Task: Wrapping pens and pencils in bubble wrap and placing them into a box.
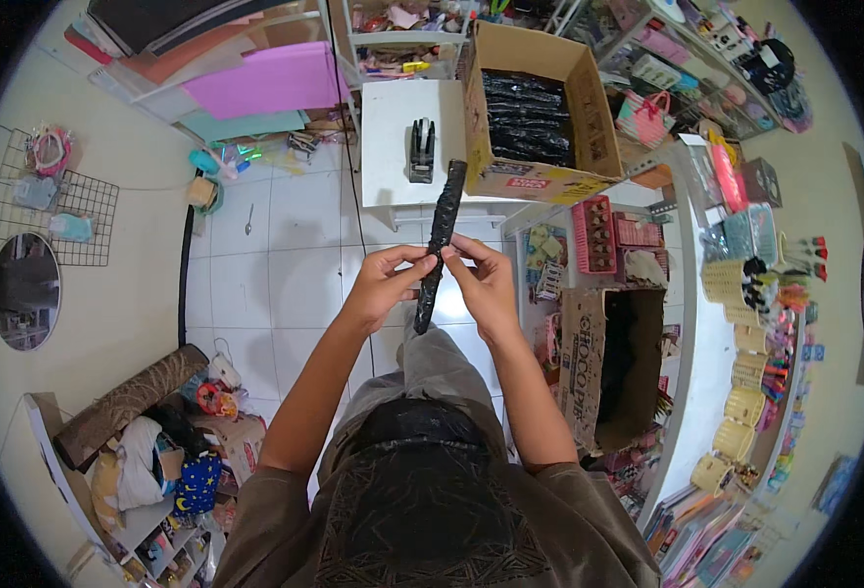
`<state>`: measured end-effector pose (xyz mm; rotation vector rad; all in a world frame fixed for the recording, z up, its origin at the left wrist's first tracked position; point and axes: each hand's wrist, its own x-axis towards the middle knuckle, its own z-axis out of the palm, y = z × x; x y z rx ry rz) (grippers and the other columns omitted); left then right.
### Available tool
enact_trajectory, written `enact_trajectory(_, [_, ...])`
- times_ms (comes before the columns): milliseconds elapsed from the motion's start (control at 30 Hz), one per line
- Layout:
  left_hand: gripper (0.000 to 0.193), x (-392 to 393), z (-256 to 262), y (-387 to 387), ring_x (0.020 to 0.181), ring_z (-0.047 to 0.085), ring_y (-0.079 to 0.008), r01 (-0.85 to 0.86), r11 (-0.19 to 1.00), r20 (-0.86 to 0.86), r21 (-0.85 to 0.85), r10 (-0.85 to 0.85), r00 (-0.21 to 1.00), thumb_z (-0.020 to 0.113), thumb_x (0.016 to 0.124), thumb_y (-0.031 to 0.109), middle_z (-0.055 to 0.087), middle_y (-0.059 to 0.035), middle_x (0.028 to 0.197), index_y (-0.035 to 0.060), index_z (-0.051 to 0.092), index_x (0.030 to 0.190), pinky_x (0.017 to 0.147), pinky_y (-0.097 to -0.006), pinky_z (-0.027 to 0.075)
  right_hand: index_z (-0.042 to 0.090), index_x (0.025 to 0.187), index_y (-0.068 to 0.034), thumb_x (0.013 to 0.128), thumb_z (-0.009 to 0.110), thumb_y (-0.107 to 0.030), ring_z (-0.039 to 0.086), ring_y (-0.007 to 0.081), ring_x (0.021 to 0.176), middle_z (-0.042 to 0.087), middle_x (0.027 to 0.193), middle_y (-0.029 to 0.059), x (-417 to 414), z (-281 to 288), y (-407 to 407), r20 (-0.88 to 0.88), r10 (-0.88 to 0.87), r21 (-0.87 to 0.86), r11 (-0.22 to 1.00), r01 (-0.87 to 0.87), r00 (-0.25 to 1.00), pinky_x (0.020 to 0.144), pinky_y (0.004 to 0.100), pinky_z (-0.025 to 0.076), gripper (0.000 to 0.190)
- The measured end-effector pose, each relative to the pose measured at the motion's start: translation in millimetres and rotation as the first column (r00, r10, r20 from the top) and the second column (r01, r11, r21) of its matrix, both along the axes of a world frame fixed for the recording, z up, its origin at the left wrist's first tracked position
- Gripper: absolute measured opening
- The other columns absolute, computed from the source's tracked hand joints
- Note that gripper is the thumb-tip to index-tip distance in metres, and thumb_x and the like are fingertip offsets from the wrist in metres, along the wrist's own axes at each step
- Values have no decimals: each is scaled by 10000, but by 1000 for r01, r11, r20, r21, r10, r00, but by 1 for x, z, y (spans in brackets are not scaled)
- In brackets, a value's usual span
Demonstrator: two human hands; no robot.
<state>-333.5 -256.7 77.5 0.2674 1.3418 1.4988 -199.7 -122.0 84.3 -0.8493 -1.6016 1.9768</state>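
A long narrow roll wrapped in shiny black plastic [447, 202] is held slantwise in front of me, its upper end near the white table's edge. My left hand [395, 283] pinches it from the left side between thumb and fingers. From the right, my right hand [482, 283] pinches it at about the same height, a little below its middle. Beyond the hands, a black tape dispenser [422, 151] stands on the white table [384, 103]. Right of it, an open cardboard box [601, 140] holds several similar black-wrapped rolls [527, 117].
A second open cardboard box [582, 367] with a dark inside stands at my right, beside a long white shelf [704, 353] with woven baskets. A pink basket of small bottles [593, 235] is beyond it. A spoon [249, 219] lies on the tiled floor; a rolled mat [130, 404] is lower left.
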Motion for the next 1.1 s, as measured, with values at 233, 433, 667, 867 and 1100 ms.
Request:
enact_trajectory(233, [139,-55,-40,43,1035,711,-66,-48,989,-10,-139,47,999,803,1070,231,785,41,1238,144,755,1168,833,-332,605,817,1304,-13,1018,793,-54,633,87,914,683,1000,21,-65,-66,43,24,0,-4,1000,0,1000,781,229,495,291])
enact_trajectory(433, [153,-110,-117,89,1016,703,-50,-124,961,-38,-248,119,992,834,1047,252,795,45,1190,155,755,1134,788,-275,585,845,1195,-4,1007,808,-135,731,125,887,759,1070,87,-119,-140,103,303,-29,-45,998,44,953,757,258,547,232])
enact_trajectory(667, [154,-136,-188,109,1110,700,-90,-266,915,-32,-303,270,962,851,1035,241,778,59,1180,172,744,1122,935,-410,578,846,1155,4,1011,781,-132,748,163,893,820,1085,81,-163,-231,137,374,-121,167,984,62,920,805,292,595,208])
enact_trajectory(867, [164,-143,-198,116,1098,668,-79,-223,941,-5,-257,229,973,828,1054,265,764,66,1199,178,720,1141,944,-373,546,867,1085,-7,969,821,-153,750,143,909,848,1043,86,-184,-214,143,456,-85,230,973,-25,886,835,305,589,192])
enact_trajectory(1100, [180,-136,-209,118,1104,668,-84,-149,965,48,-214,163,986,805,1073,279,749,68,1233,186,726,1205,972,-373,544,844,1013,28,963,875,-146,724,149,877,813,953,88,-180,-214,143,385,-76,-150,978,144,920,801,297,565,184])
